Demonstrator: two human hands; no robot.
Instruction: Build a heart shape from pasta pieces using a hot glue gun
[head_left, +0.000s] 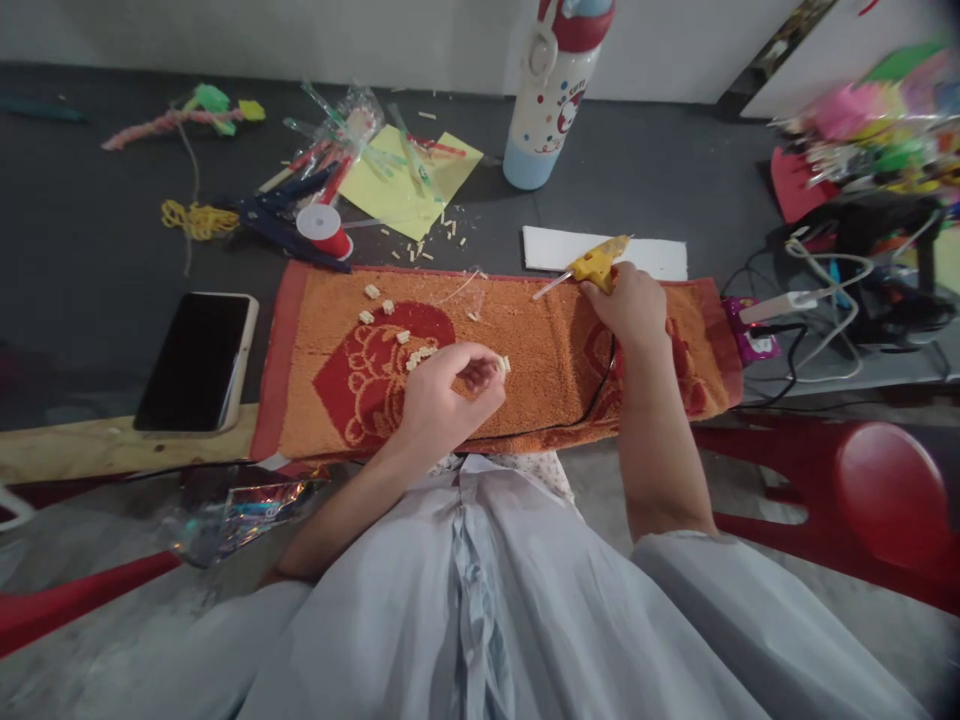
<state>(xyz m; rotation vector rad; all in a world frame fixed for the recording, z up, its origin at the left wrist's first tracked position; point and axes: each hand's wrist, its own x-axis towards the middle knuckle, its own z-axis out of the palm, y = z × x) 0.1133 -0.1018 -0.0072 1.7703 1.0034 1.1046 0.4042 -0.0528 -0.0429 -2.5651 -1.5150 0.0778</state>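
Over the middle of an orange towel (525,385), my left hand (450,395) pinches a small pale piece (503,365) between thumb and fingertips. Its exact kind is too small to make out. My right hand (630,305) is closed around a yellow hot glue gun (600,264), whose nozzle lies over a white strip (656,258) at the towel's far edge. A clear glue stick (553,286) juts from the gun's back end. Several similar pale pieces (388,307) lie on the towel, left of and beyond my left hand.
A smartphone (196,362) lies left of the towel. Beyond it are scissors (277,225), a red thread spool (324,230) and yellow paper (409,215) with scraps. A water bottle (555,100) stands at the back. Cables run from a purple power strip (752,335) on the right.
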